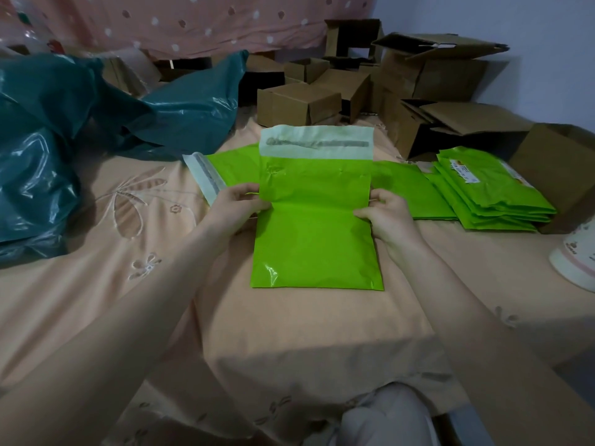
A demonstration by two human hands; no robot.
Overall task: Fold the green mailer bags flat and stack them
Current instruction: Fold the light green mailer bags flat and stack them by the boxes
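Note:
A bright green mailer bag [317, 243] lies on the peach bedsheet [128, 284] in front of me, its white adhesive flap [315, 141] standing up at the far end. My left hand [240, 201] pinches its left edge at a crease. My right hand [384, 214] pinches the right edge at the same height. Another green mailer [231, 169] lies flat underneath, its white strip pointing left. A stack of folded green mailers [492, 191] sits to the right, some with labels.
Large dark teal plastic bags [64, 140] fill the left side. Several open brown cardboard boxes [402, 88] crowd the back and right. A white rounded object [576, 259] sits at the right edge. A pink dotted cloth [193, 24] hangs behind.

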